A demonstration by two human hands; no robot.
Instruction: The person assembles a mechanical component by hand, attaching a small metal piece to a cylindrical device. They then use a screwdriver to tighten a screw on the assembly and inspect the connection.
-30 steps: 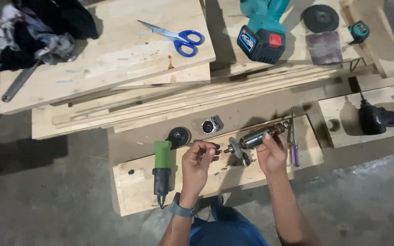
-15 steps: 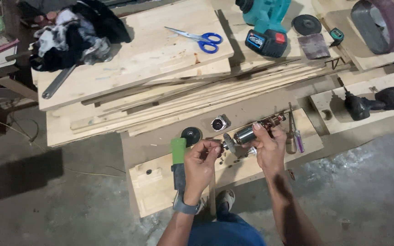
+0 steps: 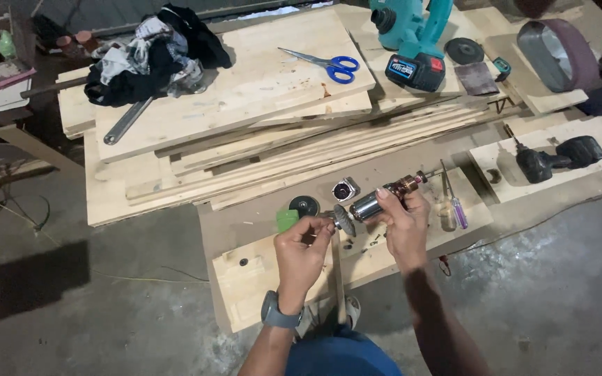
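My right hand [image 3: 404,223] grips a metal motor armature [image 3: 377,200] with copper windings, held level above a low wooden board [image 3: 245,278]. My left hand [image 3: 304,249], with a watch on the wrist, pinches the shaft end of the armature beside its small fan disc [image 3: 343,220]. A green tool body [image 3: 287,220] lies on the board just behind my left hand, mostly hidden. A black round cap [image 3: 305,206] and a small metal gear housing [image 3: 345,189] rest on the brown board beyond the hands.
Two screwdrivers [image 3: 453,206] lie right of my hands. A black drill [image 3: 555,157] sits on a plank at right. Stacked planks [image 3: 245,139] hold blue scissors [image 3: 329,65], a teal cordless tool [image 3: 412,42], a wrench [image 3: 128,120] and a cloth pile [image 3: 149,57].
The view has shifted so the bench sits further right and lower. Both hands stay on the armature; my left hand now covers most of the green tool body.
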